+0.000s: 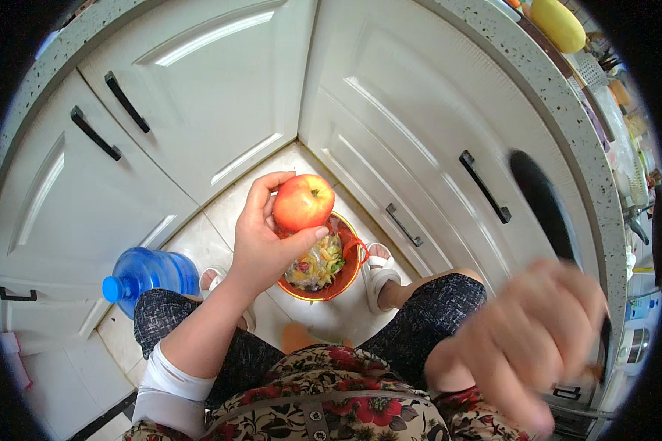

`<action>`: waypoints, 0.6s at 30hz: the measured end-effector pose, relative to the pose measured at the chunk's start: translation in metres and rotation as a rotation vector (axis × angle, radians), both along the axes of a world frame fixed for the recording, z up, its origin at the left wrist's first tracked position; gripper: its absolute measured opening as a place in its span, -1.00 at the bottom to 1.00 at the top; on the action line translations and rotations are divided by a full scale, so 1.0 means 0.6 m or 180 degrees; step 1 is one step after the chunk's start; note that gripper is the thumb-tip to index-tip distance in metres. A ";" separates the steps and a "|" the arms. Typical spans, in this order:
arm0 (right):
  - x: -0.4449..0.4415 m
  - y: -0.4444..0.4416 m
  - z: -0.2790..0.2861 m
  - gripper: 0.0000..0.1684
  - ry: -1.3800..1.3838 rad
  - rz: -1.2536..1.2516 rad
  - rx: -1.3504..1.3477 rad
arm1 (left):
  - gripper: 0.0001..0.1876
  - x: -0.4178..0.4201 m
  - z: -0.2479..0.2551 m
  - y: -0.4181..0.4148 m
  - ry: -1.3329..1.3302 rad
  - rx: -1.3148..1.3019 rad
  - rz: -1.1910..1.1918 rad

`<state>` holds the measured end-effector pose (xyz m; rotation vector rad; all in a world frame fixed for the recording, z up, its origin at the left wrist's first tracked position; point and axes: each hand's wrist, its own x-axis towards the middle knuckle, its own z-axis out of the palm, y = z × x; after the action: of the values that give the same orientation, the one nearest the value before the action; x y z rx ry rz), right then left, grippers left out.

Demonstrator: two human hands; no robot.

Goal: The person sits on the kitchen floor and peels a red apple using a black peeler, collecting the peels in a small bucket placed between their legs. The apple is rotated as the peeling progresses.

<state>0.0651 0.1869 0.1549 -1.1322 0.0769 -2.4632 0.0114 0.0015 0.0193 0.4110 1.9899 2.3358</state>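
A red and yellow apple [304,202] rests in my left hand [270,231], gripped between the thumb and fingers with its stem end up. Below the apple, a round bin [358,259] with a red plastic bag as its lining stands on the floor between the feet and holds peelings and food scraps. My right hand [524,342], at the lower right, is blurred by motion and curled around what looks like a knife. The knife's dark blade [546,204] sticks up from the fist, away from the apple; its handle is hidden.
White cabinets [243,110] with black handles form a corner ahead. A blue water jug [154,275] lies on the tiled floor at the left. The speckled countertop [579,132] curves along the right, bearing a yellow oblong fruit or vegetable [558,25], a perforated basket and other kitchen items.
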 end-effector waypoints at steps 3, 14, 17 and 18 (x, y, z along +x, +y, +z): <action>-0.049 0.010 -0.081 -0.67 -0.0556 -0.1603 0.1707 | -0.32 -0.001 -0.007 -0.005 -0.0031 0.0406 -0.0050; -0.093 0.022 -0.183 -0.76 -0.0033 -0.2429 0.3757 | -0.26 -0.005 -0.009 0.014 -0.0075 0.0121 -0.0101; -0.093 0.024 -0.182 -0.74 0.0008 -0.2485 0.3888 | -0.25 -0.001 0.002 0.018 -0.0216 -0.0004 -0.0136; -0.092 0.025 -0.184 -0.73 -0.0027 -0.2473 0.3898 | -0.25 -0.001 0.001 0.018 -0.0164 0.0014 -0.0173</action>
<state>0.0101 0.2020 0.0445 -0.5186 1.9878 -2.1807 0.0110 0.0121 0.0202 0.3955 1.9264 2.2951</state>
